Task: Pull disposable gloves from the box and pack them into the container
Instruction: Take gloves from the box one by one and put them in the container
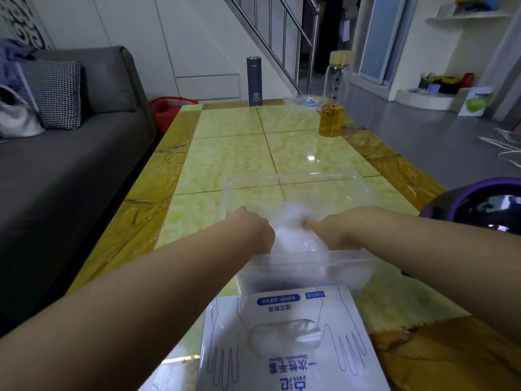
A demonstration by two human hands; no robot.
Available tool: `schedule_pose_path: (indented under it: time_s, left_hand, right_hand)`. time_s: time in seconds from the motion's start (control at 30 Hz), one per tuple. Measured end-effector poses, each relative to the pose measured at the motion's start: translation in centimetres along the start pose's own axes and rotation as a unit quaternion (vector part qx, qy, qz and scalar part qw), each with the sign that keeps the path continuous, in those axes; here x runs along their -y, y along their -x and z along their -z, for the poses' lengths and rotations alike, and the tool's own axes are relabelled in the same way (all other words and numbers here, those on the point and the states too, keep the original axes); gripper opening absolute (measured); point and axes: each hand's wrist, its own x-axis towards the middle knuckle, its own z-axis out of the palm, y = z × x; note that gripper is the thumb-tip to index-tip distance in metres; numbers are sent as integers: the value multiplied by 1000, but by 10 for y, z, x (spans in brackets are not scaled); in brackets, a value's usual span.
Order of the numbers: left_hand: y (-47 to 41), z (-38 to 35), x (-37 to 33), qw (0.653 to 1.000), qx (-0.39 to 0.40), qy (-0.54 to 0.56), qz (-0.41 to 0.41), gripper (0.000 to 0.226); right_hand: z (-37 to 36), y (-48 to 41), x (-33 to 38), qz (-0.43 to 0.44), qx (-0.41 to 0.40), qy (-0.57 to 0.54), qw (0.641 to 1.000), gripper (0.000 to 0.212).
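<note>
On the tiled yellow table (231, 153) a clear plastic container (310, 175) is placed a little near of the middle, and both hands are reached into it from the near side. A crumpled bundle of thin translucent gloves (291, 218) is held between the two hands, inside the container and low over its bottom. The left hand (255, 225) is seen from the back with its fingers curled down onto the left side of the bundle, so the gloves are gripped there, though the fingertips themselves are hidden. The right hand (331, 231) is closed in the same way on the right side of the bundle, with its fingertips pressed into the plastic. A hazy clear strip is seen across the near side of the container, just under the wrists; whether it is the near wall or a lid cannot be told. The white glove box (282, 359) is laid flat at the near edge, just near of the container, with its oval opening turned up and more gloves visible in it. At the far end of the table a grey flask (254, 81) and a glass bottle (334, 105) with yellow liquid are stood upright, well apart. A grey sofa (70, 165) is seen on the left
</note>
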Motion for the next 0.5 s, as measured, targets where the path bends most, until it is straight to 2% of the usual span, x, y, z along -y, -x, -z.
schedule_pose_path:
  time_s: [0.1,0.27,0.33,0.4,0.5]
  left_hand:
    - [4,3,2,996,17,-90,17,40]
    - [23,14,7,960,57,-269,48,55]
    - [36,22,13,964,36,-259,55,72]
    - [50,29,23,976,13,-204,71,91]
    - [70,34,37,988,-10,-121,91,92]
  right_hand:
    - [-2,0,0,-2,3,18,1000,94]
    - [1,0,5,-18,19,60,998,101]
    - [2,2,6,-18,14,76,997,96]
    - [1,3,7,-19,6,85,996,95]
    - [4,7,8,-16,18,60,998,94]
